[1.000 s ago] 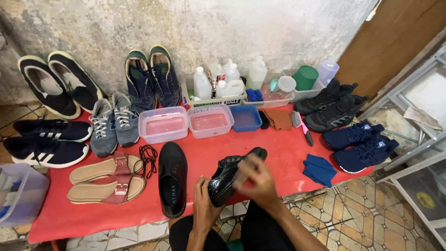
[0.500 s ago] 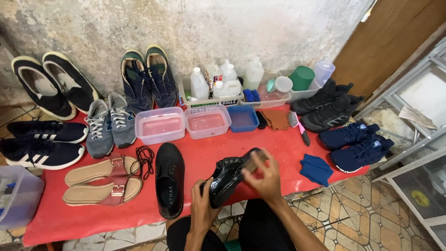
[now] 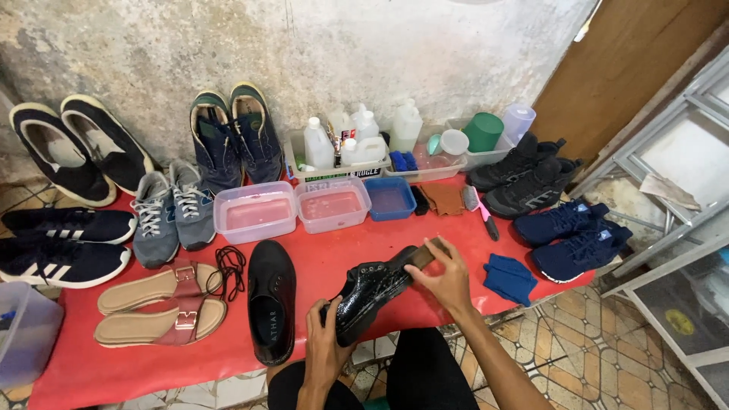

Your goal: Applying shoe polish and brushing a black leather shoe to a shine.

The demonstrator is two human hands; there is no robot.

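Your left hand point(image 3: 325, 343) is wrapped around the heel end of the glossy black shoe point(image 3: 370, 291), fingers closed on it, at abt 6 o'clock, right over the near edge of the red mat point(image 3: 334, 262). The shoe tilts up toward 1 o'clock, toe raised. Your right hand point(image 3: 443, 277) is closed on a small brown brush point(image 3: 422, 256), pressed against the shoe's toe end. Both hands sit above your dark-trousered knees, w/ tiled floor point(image 3: 600, 357) open at 4 o'clock.

Just left of the held shoe, at 7 o'clock, its black partner point(image 3: 271, 301) lies flat on the mat, toe pointing away from you, heel near the mat's front edge. Loose black laces point(image 3: 228, 266) lie beside it, touching the tan sandals point(image 3: 162, 304) at 8 o'clock. A bare strip of mat runs between the partner shoe and your hands; more bare mat at 12, up to the tubs.

At 3 o'clock a blue cloth point(image 3: 509, 277) sits near the mat's right edge, navy trainers point(image 3: 571, 237) just beyond it. Mid-distance: two clear tubs w/ pinkish water point(image 3: 292, 210), a blue tub point(image 3: 390, 197), grey trainers point(image 3: 173, 212) at 10. Far row by the wall: white bottles point(image 3: 357, 137), green cup point(image 3: 484, 130), black boots point(image 3: 524, 173) at 2, dark slip-ons point(image 3: 76, 152) at 10–11.
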